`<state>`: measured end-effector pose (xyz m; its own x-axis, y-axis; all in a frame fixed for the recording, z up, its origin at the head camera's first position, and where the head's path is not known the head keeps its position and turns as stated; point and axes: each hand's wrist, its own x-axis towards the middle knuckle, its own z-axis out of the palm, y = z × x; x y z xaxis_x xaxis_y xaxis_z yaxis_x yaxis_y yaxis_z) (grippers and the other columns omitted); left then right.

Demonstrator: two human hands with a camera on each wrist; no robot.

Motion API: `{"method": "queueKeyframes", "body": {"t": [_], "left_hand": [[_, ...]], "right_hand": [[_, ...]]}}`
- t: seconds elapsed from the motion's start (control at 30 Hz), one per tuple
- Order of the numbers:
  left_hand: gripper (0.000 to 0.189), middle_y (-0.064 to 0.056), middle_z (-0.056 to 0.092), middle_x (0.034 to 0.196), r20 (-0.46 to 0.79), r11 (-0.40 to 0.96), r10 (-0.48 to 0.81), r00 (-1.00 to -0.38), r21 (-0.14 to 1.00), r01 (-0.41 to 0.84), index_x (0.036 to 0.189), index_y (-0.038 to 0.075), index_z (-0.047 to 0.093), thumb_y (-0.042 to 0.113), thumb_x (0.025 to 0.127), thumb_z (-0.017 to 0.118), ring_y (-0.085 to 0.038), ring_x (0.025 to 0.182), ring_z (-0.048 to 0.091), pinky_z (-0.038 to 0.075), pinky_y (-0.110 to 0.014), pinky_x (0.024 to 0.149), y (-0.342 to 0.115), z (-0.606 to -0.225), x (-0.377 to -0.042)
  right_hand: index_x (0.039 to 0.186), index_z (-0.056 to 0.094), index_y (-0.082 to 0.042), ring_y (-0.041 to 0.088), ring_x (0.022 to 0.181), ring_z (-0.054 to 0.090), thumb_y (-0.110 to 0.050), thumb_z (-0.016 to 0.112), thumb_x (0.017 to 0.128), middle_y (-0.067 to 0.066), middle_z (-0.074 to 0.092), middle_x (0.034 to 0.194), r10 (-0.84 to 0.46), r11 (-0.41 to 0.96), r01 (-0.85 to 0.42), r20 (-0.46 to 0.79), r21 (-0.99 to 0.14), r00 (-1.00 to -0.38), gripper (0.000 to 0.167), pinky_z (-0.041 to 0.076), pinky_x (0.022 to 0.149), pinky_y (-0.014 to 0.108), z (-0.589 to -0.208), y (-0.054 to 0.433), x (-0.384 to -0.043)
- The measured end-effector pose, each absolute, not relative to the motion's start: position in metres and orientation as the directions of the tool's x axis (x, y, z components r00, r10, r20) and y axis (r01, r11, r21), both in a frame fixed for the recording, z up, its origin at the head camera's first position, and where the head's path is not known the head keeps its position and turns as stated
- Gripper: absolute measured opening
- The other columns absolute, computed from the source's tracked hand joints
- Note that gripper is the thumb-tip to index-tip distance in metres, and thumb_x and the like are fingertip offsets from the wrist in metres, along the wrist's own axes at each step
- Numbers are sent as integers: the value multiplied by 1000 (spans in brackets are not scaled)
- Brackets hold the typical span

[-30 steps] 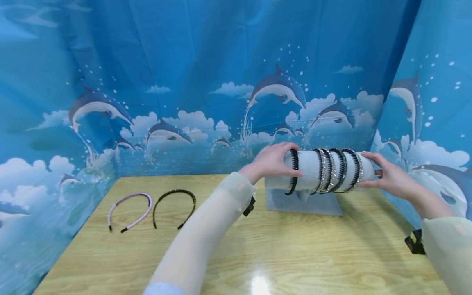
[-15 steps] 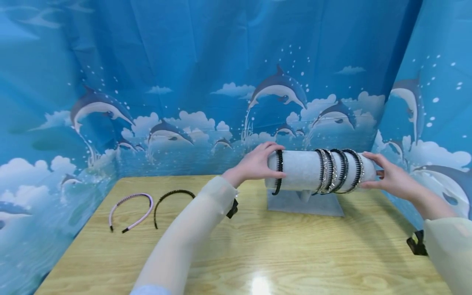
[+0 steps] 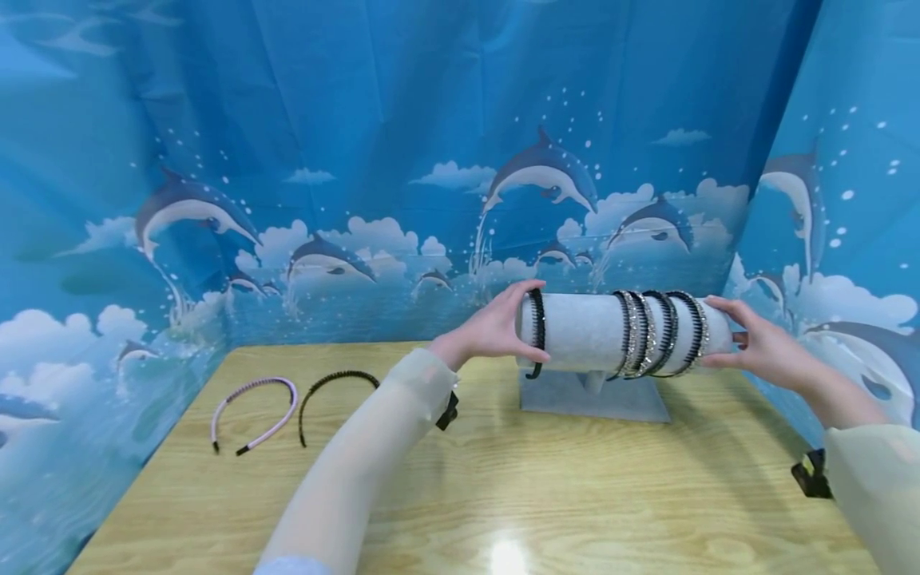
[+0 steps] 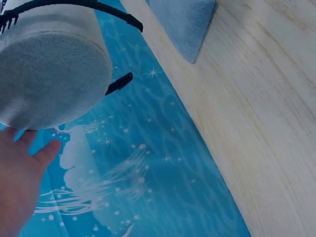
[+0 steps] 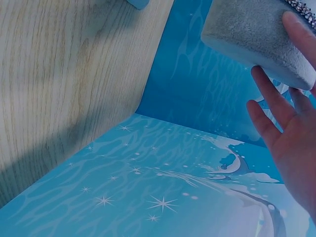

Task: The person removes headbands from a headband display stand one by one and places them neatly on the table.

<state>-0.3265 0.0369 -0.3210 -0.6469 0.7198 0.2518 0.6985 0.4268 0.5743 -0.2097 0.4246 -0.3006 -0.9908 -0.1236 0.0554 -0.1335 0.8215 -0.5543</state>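
A grey plush headband display roll (image 3: 582, 327) lies level on its stand. Around its left end sits a black toothed headband (image 3: 537, 327). My left hand (image 3: 496, 323) grips this headband, thumb at the front and fingers over the top. In the left wrist view, the left hand's lower fingers (image 4: 47, 150) are just below the roll's round end, and the headband's two tips stick out past the roll. My right hand (image 3: 769, 351) steadies the roll's right end between thumb and fingers. Several black and rhinestone headbands (image 3: 650, 335) sit together on the roll's right half.
A lilac headband (image 3: 291, 399) and a dark beaded headband (image 3: 309, 399), partly behind the left sleeve, lie on the left of the wooden table (image 3: 575, 495). The stand's flat grey base (image 3: 596, 403) rests near the back edge. A dolphin-print curtain (image 3: 402, 160) hangs behind and at the sides.
My left hand has moved left along the roll, bringing the black headband from beside the rhinestone group to the left end. The right hand has stayed in place.
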Motion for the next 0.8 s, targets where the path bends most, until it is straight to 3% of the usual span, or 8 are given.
{"method": "queueKeyframes", "body": {"t": [0.23, 0.43, 0.8], "left_hand": [[115, 7, 4, 161, 224, 432, 724, -652, 590, 682, 154, 33, 15, 52, 66, 86, -21, 146, 14, 28, -53, 109, 34, -325, -327], [110, 0, 17, 159, 231, 446, 707, -669, 589, 674, 153, 31, 17, 53, 69, 84, -22, 141, 26, 34, -50, 107, 35, -326, -325], [108, -5, 24, 155, 272, 442, 681, -680, 587, 678, 152, 27, 18, 55, 70, 82, -24, 136, 34, 39, -49, 102, 36, -328, -324]], "right_hand": [[155, 4, -4, 63, 121, 32, -35, 76, 85, 38, 18, 146, -126, 823, -139, 61, -552, -990, 105, 40, 89, 67, -301, 424, -209], [155, 5, -3, 64, 121, 32, -33, 77, 85, 38, 16, 147, -130, 818, -147, 70, -556, -989, 104, 40, 89, 66, -302, 424, -208], [155, 3, -4, 63, 122, 31, -35, 76, 85, 38, 15, 148, -128, 817, -137, 56, -560, -990, 105, 39, 90, 67, -300, 423, -208]]}}
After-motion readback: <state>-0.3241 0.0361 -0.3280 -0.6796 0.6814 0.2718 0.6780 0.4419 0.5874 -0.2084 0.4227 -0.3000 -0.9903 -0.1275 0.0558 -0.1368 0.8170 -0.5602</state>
